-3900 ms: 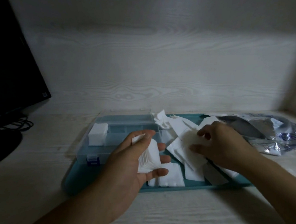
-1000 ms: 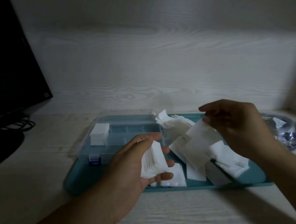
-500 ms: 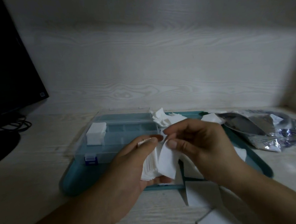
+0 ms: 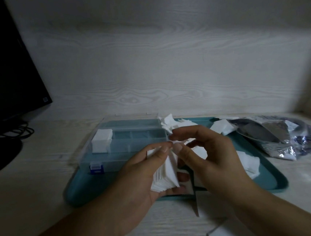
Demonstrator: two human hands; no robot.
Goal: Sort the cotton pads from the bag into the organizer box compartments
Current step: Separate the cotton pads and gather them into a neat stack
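One teal tray lay on the pale wood-grain desk and served as the reference. One clear organizer box sat on the tray's left half, with one blue latch on its near wall and one neat stack of cotton pads in its far-left compartment; the other compartments looked unfilled as far as could be seen. Above the tray's near middle, the left hand gripped one thick, fanned stack of pads, thumb on top. The right hand, just beside it, had its fingers curled, fingertip and thumb pinching at the stack's upper edge. Loose pads, too jumbled to count, lay on the tray's right half, partly hidden by both hands. One crumpled silver bag lay off the tray's right edge. One dark monitor stood well left of the tray, with cables at its base. One white pad lay on the desk in front of the tray.
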